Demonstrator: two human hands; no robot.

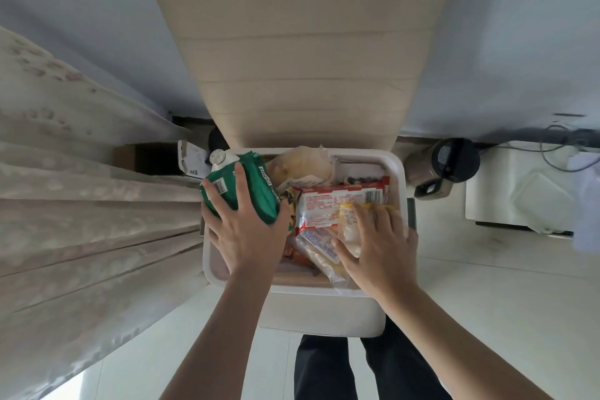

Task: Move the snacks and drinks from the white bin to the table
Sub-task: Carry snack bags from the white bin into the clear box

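A white bin (324, 305) stands on the floor below me, full of snack packets. My left hand (242, 230) grips a green packet (259, 195) at the bin's left side, fingers spread over it. A white bottle cap (217, 157) pokes out just beyond the green packet. My right hand (378, 243) lies on a clear yellow-topped packet (349, 224), thumb and fingers curled round it. Under it lies a red and white packet (328, 204). A pale bread-like bag (302, 162) sits at the bin's far side.
A beige padded chair back (298, 52) rises just beyond the bin. Curtains (74, 188) hang at the left. A kettle-like appliance (444, 166) and a white unit (519, 191) with cables sit on the floor at the right. My dark trouser legs (324, 367) are below.
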